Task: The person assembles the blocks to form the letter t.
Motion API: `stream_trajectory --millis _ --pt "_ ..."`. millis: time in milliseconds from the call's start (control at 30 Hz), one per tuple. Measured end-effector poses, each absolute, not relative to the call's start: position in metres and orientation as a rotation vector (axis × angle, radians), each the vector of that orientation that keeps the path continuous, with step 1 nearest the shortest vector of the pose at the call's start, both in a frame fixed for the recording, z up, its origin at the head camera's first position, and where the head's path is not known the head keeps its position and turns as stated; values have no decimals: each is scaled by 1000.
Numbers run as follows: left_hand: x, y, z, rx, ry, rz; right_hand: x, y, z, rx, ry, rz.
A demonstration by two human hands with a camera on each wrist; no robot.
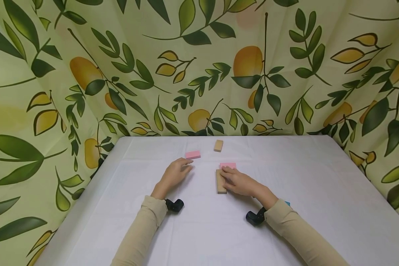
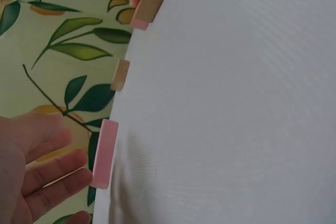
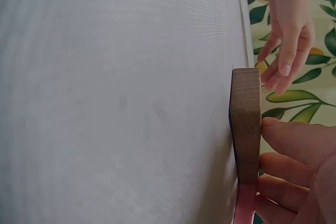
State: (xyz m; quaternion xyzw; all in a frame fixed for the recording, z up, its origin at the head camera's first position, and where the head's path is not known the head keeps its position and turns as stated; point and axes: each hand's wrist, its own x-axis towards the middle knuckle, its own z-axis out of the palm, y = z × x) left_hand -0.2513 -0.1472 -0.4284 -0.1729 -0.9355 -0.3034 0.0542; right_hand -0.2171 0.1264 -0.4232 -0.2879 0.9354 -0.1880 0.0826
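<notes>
My right hand rests its fingertips on a long wooden block lying flat on the table. Just beyond that block's far end lies a pink block, partly covered by the fingers. In the right wrist view, the thumb touches the upper face of the wooden block, with other fingers by the pink block. My left hand holds nothing, its fingers loosely extended close to a second pink block. The left wrist view shows that pink block beside the fingertips.
A smaller wooden block lies near the table's far edge. Part of a blue object shows behind the right sleeve. A white cloth covers the table, and a leaf-patterned curtain hangs behind it.
</notes>
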Motion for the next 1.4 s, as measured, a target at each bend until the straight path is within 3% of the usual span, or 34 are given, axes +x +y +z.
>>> stream_trajectory --millis 1400 --pt "-293 -153 -441 -239 -2691 -1290 -217 124 -420 -850 2769 -617"
